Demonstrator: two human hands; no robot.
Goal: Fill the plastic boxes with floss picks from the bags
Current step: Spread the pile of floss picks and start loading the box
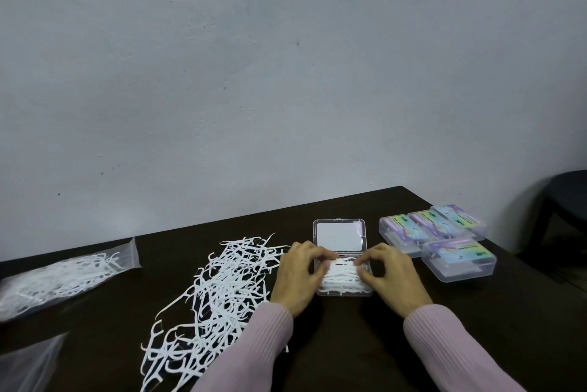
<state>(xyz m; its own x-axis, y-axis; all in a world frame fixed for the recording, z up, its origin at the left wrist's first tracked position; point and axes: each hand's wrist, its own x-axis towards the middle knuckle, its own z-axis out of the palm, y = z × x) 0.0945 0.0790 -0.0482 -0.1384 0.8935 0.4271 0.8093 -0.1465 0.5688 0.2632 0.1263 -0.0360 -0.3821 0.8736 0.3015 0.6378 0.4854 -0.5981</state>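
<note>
A clear plastic box point(339, 234) lies open on the dark table, its lid tilted up at the back. White floss picks point(342, 277) fill its lower half. My left hand point(300, 274) and my right hand point(392, 277) rest on either side of that stack, fingertips curled onto the picks and pressing them together. A big loose pile of floss picks point(222, 290) spreads over the table left of the box. A clear bag of floss picks point(60, 277) lies at the far left.
Several closed boxes with colourful labels point(444, 232) sit to the right of the open box. An empty-looking clear bag point(28, 363) lies at the bottom left corner. A dark chair point(565, 197) stands beyond the table's right edge. A grey wall is behind.
</note>
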